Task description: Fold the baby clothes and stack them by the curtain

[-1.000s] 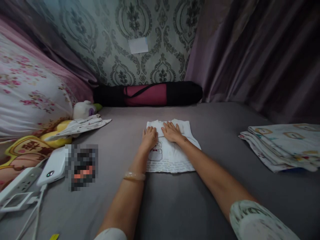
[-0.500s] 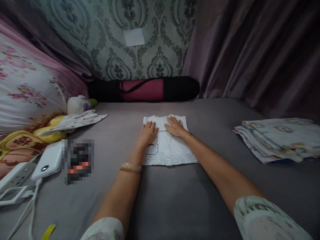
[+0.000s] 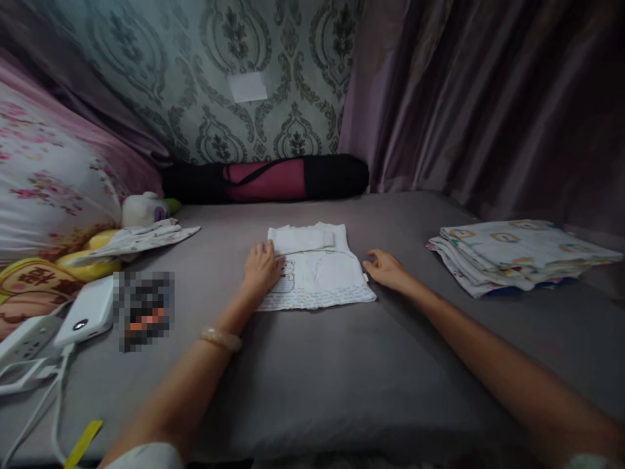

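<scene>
A small white shirt [image 3: 322, 280] lies flat on the grey bed sheet, sleeves folded across its upper part. It has a line-drawn cartoon on the left and rows of print along its hem. My left hand [image 3: 263, 266] rests on the shirt's left edge, palm down and fingers spread, covering part of the cartoon. Just off the right edge is my right hand [image 3: 385, 268], its fingers loosely bent with a gap to the thumb and nothing visible in them.
Folded printed cloths [image 3: 517, 254] are stacked at right. A black and red long bag [image 3: 266, 179] lies along the wall. At left are a white power bank [image 3: 88, 311], a power strip [image 3: 27, 345], cables, plush toys [image 3: 141, 210] and a crumpled cloth [image 3: 146, 238].
My right hand has lifted off the shirt's top and moved right, beside its edge. My left hand has slid outward to the left edge. The view has shifted slightly.
</scene>
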Available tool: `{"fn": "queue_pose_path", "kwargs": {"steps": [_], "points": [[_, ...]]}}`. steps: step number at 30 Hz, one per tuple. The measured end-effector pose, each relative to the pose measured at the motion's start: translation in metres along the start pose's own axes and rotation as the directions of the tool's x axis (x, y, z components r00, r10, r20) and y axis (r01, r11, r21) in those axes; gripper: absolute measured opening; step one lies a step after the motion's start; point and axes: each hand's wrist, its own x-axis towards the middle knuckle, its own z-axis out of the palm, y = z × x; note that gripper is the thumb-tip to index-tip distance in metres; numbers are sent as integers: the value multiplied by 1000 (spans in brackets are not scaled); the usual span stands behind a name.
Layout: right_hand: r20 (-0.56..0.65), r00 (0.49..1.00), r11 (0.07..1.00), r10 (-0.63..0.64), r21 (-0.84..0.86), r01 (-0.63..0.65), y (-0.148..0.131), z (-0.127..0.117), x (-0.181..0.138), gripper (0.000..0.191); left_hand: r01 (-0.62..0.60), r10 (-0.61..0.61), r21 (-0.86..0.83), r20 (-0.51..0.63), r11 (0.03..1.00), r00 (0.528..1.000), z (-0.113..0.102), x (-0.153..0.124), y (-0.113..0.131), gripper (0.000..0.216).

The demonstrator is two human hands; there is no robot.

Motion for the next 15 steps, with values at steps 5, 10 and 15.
{"fn": "queue_pose_path", "kwargs": {"steps": [5, 10, 15], "points": [[72, 996, 997, -61, 55, 57, -1, 7, -32, 41, 162, -147, -75, 176, 984, 973, -15, -41, -26, 53], [167, 961, 963, -221, 195, 188, 4, 7, -55, 53, 164, -67, -350, 274, 922, 959, -24, -77, -46, 69], [165, 874, 886, -456, 172, 430, 17, 8, -64, 44, 46, 160, -595, 290, 803, 944, -35, -93, -49, 58]]}}
